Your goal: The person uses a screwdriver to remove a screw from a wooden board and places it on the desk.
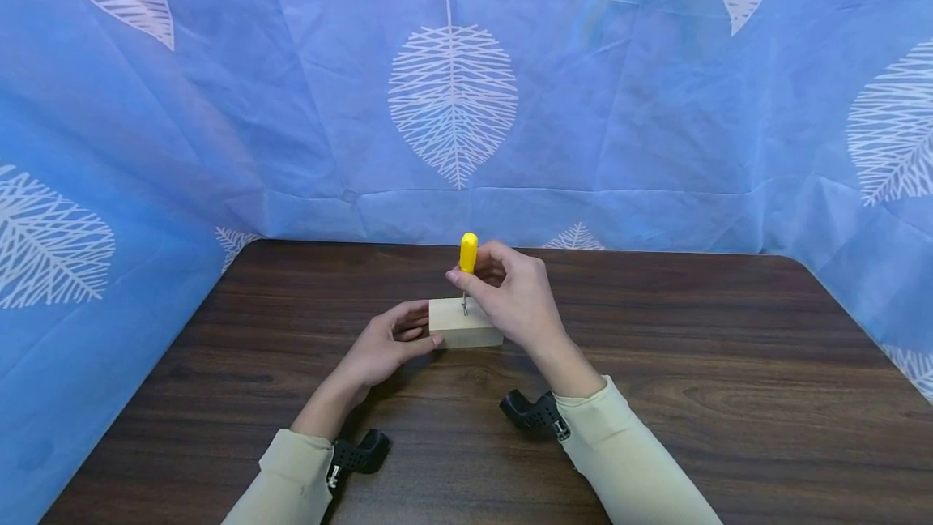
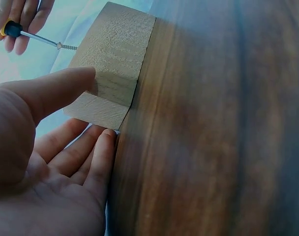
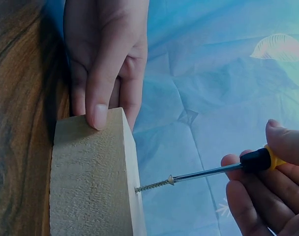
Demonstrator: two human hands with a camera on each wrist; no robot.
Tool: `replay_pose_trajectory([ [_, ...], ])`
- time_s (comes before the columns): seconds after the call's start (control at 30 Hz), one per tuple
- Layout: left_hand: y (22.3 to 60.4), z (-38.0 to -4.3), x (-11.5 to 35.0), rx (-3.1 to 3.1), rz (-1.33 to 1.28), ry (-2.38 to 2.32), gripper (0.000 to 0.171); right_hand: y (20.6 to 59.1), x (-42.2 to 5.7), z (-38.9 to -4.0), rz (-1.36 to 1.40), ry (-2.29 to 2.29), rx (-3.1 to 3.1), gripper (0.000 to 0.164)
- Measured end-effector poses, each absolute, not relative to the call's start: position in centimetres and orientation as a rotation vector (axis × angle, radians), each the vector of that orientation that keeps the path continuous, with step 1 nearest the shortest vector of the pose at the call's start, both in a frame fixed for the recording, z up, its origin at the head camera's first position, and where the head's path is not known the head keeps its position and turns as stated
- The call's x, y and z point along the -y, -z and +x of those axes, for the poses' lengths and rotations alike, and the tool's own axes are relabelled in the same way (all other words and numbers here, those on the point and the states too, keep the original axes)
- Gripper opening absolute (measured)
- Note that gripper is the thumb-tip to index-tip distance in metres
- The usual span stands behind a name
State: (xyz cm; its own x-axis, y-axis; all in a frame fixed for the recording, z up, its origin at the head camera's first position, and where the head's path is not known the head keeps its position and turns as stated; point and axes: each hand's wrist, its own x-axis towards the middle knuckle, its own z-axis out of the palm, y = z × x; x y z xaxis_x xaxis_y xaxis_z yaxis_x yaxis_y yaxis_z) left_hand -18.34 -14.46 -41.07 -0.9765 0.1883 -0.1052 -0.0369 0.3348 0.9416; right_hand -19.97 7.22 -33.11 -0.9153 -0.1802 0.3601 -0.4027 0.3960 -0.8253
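A pale wooden block (image 1: 466, 337) lies on the table in front of me. My left hand (image 1: 385, 347) grips its left end, the thumb (image 3: 99, 115) pressed on the near face and the fingers around the end and far side. Between thumb and fingers, my right hand (image 1: 523, 298) holds a screwdriver (image 1: 469, 252) upright over the block, its yellow handle on top. In the right wrist view, the steel shaft (image 3: 203, 172) meets the head of a screw (image 3: 154, 186). That screw stands in the block's top face, with most of its thread showing.
The dark wood-grain table (image 1: 692, 347) spreads out on all sides of the block. Behind it hangs a blue cloth (image 1: 328, 104) with white leaf prints. A black wrist device (image 1: 360, 452) sits below each forearm.
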Motion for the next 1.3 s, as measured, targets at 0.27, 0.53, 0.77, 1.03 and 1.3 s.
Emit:
replay_pose_trajectory([
  [0.27,40.99,-18.22,14.57,-2.401,0.164,-1.695,0.065,32.93,-7.12,-19.92,0.535,-1.59,2.508,0.016],
  [0.53,41.12,-18.33,14.38,-2.405,0.122,-1.698,0.064,33.46,-7.19,-20.11,0.525,-1.497,2.513,0.019],
  [0.77,41.18,-18.4,14.39,-2.409,0.127,-1.695,0.065,33.67,-7.38,-20.31,0.522,-1.403,2.449,0.019],
  [1.03,41.09,-18.23,14.44,-2.41,0.131,-1.686,0.067,33.7,-7.37,-20.29,0.507,-1.465,2.424,0.03],
  [1.3,41.17,-18.25,14.37,-2.409,0.111,-1.687,0.066,33.75,-7.54,-20.17,0.426,-1.546,2.39,0.032],
])
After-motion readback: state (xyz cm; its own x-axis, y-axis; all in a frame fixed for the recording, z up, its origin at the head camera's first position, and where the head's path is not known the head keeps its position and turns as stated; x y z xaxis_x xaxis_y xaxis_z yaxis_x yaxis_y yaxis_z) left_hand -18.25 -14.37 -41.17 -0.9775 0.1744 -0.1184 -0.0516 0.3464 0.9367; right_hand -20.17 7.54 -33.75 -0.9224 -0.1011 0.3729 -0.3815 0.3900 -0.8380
